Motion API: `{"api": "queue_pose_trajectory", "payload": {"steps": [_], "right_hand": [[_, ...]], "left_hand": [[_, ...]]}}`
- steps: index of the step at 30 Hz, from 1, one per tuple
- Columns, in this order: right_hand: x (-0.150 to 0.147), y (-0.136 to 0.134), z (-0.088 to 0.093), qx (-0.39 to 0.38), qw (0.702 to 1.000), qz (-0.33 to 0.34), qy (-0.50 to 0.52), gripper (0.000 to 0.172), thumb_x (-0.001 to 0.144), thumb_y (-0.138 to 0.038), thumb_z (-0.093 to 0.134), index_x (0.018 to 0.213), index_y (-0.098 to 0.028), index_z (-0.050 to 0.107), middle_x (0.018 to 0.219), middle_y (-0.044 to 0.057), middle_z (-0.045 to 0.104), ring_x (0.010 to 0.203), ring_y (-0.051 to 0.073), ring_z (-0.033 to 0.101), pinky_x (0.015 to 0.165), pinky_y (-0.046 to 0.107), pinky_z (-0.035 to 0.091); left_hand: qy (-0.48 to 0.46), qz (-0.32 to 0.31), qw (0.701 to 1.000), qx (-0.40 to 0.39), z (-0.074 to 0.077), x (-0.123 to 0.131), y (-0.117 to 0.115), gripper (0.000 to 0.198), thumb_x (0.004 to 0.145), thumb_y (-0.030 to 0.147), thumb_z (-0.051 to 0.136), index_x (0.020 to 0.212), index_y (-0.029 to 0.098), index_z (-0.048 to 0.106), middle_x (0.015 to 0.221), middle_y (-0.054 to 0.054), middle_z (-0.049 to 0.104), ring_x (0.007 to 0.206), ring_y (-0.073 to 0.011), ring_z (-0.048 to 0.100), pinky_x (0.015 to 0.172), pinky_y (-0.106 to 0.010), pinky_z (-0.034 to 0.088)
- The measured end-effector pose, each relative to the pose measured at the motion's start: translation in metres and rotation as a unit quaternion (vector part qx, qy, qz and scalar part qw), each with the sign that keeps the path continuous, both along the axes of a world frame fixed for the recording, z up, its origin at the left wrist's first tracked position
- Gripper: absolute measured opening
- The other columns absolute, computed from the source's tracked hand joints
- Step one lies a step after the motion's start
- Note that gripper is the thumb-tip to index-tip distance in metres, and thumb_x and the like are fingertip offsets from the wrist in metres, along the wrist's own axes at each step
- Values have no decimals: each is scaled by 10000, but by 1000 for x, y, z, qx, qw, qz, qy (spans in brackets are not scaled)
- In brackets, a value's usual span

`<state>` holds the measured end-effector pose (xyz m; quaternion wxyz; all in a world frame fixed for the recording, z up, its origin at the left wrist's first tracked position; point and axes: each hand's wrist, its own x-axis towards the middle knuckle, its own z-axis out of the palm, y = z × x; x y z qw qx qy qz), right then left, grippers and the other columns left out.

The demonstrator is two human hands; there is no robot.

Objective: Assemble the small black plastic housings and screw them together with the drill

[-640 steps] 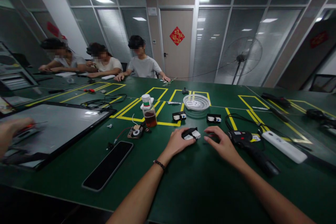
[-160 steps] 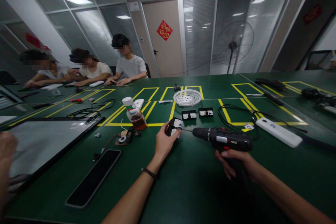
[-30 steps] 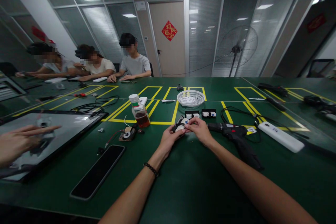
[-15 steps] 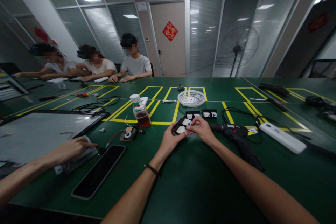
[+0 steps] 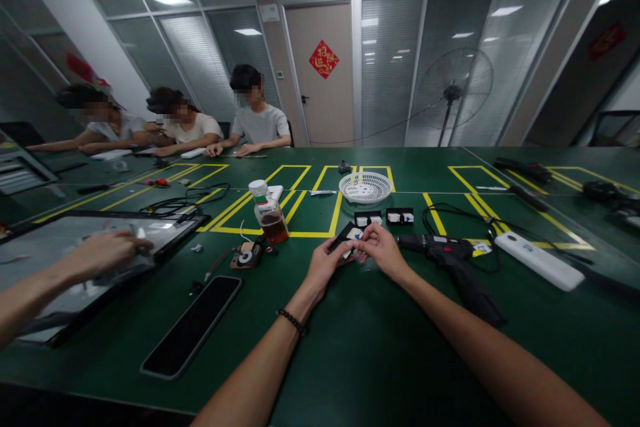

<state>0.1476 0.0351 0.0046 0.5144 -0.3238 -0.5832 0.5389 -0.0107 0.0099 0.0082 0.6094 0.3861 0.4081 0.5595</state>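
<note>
Remotely, I have my left hand (image 5: pixel 323 260) holding the black-and-white block (image 5: pixel 342 236) above the tabletop (image 5: pixel 350 360), my right hand (image 5: pixel 381 248) pinching its right edge. I judge it unfinished; two similar blocks (image 5: pixel 400 217) rest beyond, the drill (image 5: pixel 453 257) lies right, unheld.

"What are you working at?"

"A green table (image 5: pixel 350 363); I see yellow tape (image 5: pixel 310 235) marking boxes across it."

"What lies to your left?"

"A phone (image 5: pixel 193 327), dark screen up, nearest me. Just past its far end I have a small wired component (image 5: pixel 245 257), and near that stands a bottle (image 5: pixel 273 220) of amber liquid. Farther left, a large framed panel (image 5: pixel 60 230) lies flat."

"Straight ahead?"

"Two black-and-white pieces (image 5: pixel 368 219), side by side but apart, with a white perforated basket (image 5: pixel 365 188) beyond them."

"And on your right?"

"A black drill (image 5: pixel 453 255) on its side, and past it a long white case (image 5: pixel 539 261)."
</note>
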Motion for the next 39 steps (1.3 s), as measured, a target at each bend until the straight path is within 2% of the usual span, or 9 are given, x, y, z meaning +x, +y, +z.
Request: {"api": "queue_pose_trajectory", "payload": {"steps": [6,9,14,18,21,29,33,35,39], "right_hand": [[-4,-5,9,-7,1000,14,-14,258,837,-420,603,943,-211,495,774,-8,610,673,166,671,509,238,529],[5,-1,14,-2,991,40,-129,220,836,-354,611,962,-183,555,782,13,631,721,162,650,554,231,502],[27,6,21,51,905,93,-411,203,701,-188,743,874,-161,641,765,6,642,701,137,596,619,225,437],[29,5,19,111,840,108,-521,207,673,-173,764,851,-176,659,781,10,664,686,140,593,580,208,389],[25,2,16,132,816,113,-551,90,732,-109,672,795,-173,666,752,22,682,685,149,608,589,211,387],[24,-8,20,168,809,85,-557,162,743,-20,557,758,-148,654,808,93,690,758,205,633,648,247,406],[22,-9,24,178,821,76,-536,144,788,-40,539,819,-147,629,825,88,686,772,194,630,661,244,417],[18,-8,28,170,845,76,-501,126,856,-91,503,882,-156,608,797,59,686,721,158,630,640,227,431],[8,-7,36,138,938,44,-314,117,912,-225,499,973,-177,586,755,17,666,646,131,624,602,231,470]], "left_hand": [[-49,-10,998,-29,-5,-5,5,325,729,321,751,965,102,702,920,-114,711,783,-174,673,758,-290,557],[-73,42,995,-52,-5,-11,10,304,724,305,756,938,96,701,911,-109,710,807,-173,670,779,-304,566],[-141,124,981,-48,-2,-22,18,264,754,295,731,938,111,688,1000,-100,697,903,-169,662,833,-324,568],[-169,123,977,-42,-2,-26,20,279,778,320,703,974,123,678,1101,-110,671,993,-199,645,844,-336,566],[-184,110,976,-40,-4,-25,20,274,780,308,698,984,128,667,1145,-108,654,1016,-202,635,859,-350,561],[-236,64,968,-54,-1,-21,15,235,808,228,663,1017,124,638,1160,-121,649,1049,-206,629,885,-346,556],[-233,64,969,-57,0,-20,15,235,789,199,684,1005,116,649,1181,-118,642,1053,-207,624,906,-355,548],[-223,64,971,-60,-1,-19,15,232,772,190,701,986,112,657,1178,-116,645,1035,-206,628,911,-361,546],[-181,62,980,-46,-3,-15,13,232,762,216,714,964,109,673,1116,-119,670,984,-201,641,891,-346,548]]}}
